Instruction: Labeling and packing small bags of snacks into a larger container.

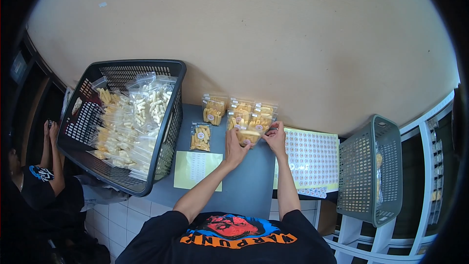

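My left hand (235,148) grips the left side of a clear bag of pale yellow sticks (249,137) with a round sticker low on its front. At the bag's right edge is my right hand (275,138), its fingertips drawn together; whether they pinch the plastic is unclear. Behind, several similar stickered bags (240,105) stand in rows near the wall, with another group of bags (213,110) to their left. One more stickered bag (200,136) lies flat on the grey table (245,183). A yellowish sheet with small labels (198,170) lies left of my left forearm.
A large dark basket (148,185) full of zip bags of pale pieces stands left. Sheets of round stickers (311,157) lie right of my right forearm, beside a green-grey basket (388,190) holding bags. Beyond the dark basket, a seated person (47,183) holds a small object. A wall rises behind.
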A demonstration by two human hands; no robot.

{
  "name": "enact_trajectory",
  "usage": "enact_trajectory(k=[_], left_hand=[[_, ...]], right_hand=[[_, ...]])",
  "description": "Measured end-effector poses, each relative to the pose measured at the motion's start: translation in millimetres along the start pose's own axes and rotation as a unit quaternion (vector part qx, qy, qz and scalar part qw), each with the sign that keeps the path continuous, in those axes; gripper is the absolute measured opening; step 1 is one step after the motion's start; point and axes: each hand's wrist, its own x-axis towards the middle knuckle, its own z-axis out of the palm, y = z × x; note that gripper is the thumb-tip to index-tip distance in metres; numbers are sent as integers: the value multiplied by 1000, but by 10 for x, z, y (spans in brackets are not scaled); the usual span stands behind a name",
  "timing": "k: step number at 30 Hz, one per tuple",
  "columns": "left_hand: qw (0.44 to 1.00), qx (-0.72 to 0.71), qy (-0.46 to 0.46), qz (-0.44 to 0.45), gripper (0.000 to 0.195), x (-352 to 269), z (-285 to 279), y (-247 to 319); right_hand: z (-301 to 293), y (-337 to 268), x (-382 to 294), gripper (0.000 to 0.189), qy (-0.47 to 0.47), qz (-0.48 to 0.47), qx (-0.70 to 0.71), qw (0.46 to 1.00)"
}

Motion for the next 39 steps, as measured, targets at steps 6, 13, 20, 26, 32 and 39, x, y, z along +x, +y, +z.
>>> enact_trajectory(k=[6,13,20,26,32,39], left_hand=[[1000,10,4,-2,90,-2,-70,126],[997,76,17,-14,63,-296,-622,126],[991,134,-2,-1,42,-376,-1395,36],[928,-169,-330,39,27,-655,-3199,1899],[971,209,86,74,10,445,-5072,1000],[691,647,-307,-98,33,1150,-6006,-1435]], right_hand=[[-74,91,-201,84,25,58,38,997],[-221,205,-708,83,70,118,72,988],[-54,94,-1435,42,183,132,34,973],[-32,-245,-1862,36,163,116,-54,978],[190,-480,-2099,35,150,116,-84,978],[414,-612,-2659,27,129,68,-157,977]])
